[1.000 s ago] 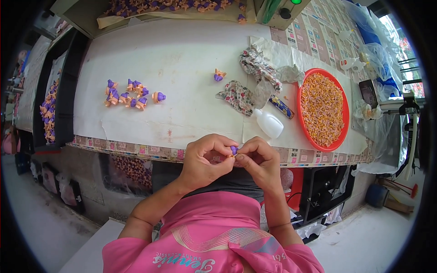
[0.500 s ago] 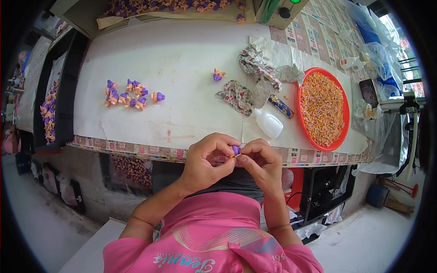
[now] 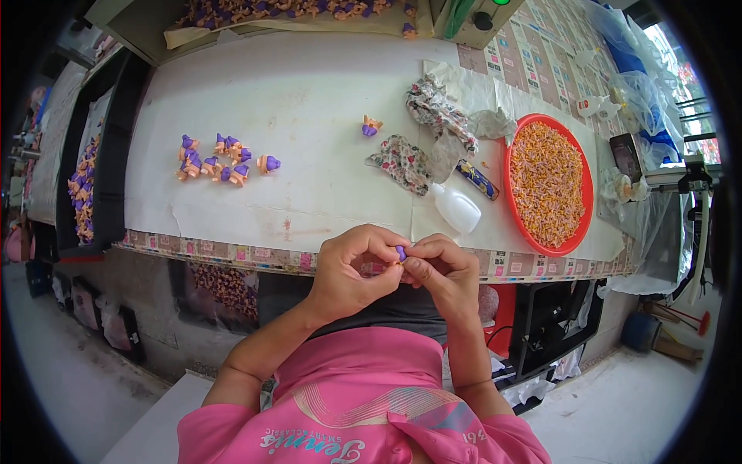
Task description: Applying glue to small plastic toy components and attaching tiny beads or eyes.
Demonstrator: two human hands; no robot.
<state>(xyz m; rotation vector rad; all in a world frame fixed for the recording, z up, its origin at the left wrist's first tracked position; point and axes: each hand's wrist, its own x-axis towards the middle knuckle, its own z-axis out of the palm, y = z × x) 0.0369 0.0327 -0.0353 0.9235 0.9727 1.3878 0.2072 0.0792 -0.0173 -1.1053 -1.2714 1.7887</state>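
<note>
Just past the front edge of the table, a small purple and peach plastic figure (image 3: 400, 253) is pinched between my two hands. My left hand (image 3: 357, 265) is closed on it from the left, thumb and forefinger at its sides. From the right, the thumb and fingers of my right hand (image 3: 443, 272) close on the same piece; its lower part is hidden behind the fingertips. Beyond, on the white table sheet, lies a single similar figure (image 3: 371, 126). A loose group of several more figures (image 3: 224, 161) lies to the left.
A red round tray (image 3: 509, 203) of tiny yellow and pink parts stands at right. Near it are a white bottle (image 3: 457, 209), a dark blue packet (image 3: 478, 179) and flowered cloths (image 3: 403, 164). A black bin (image 3: 116, 147) with figures is at left; a figure-filled box (image 3: 294, 26) stands behind.
My fingers have shifted slightly around the figure, with my right thumb a little lower. Everything on the table stays where it was.
</note>
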